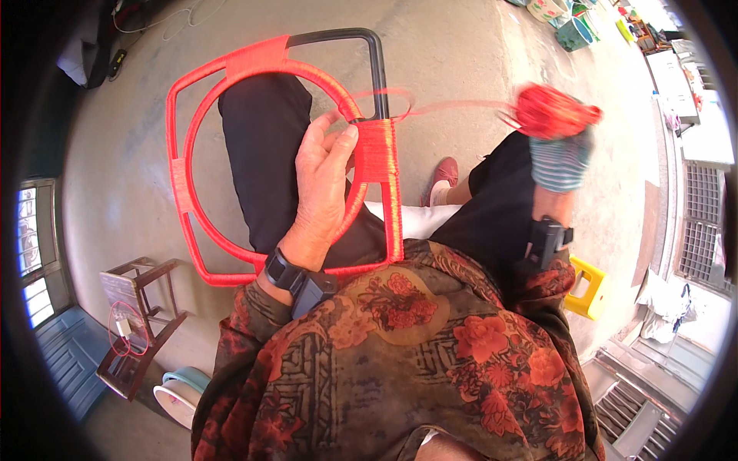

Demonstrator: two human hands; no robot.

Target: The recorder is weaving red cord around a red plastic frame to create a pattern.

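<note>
A square metal frame with rounded corners and a ring inside it rests across my lap. Red cord (378, 157) is wound tightly round most of the frame, while its top right corner (376, 65) shows bare black metal. My left hand (323, 180) is closed on the ring at the frame's right side, thumb on top near the edge of the winding. Out to the right, my right hand (561, 163), in a striped glove, grips a bundle of red cord (555, 110), smeared by motion. A thin strand runs from the bundle to the frame beside the bare metal.
A dark wooden stool (142, 280) stands at lower left, near pale basins (177, 403). A yellow plastic stool (586, 288) is close by my right forearm. Buckets (573, 34) stand at the far right. My legs are under and beside the frame.
</note>
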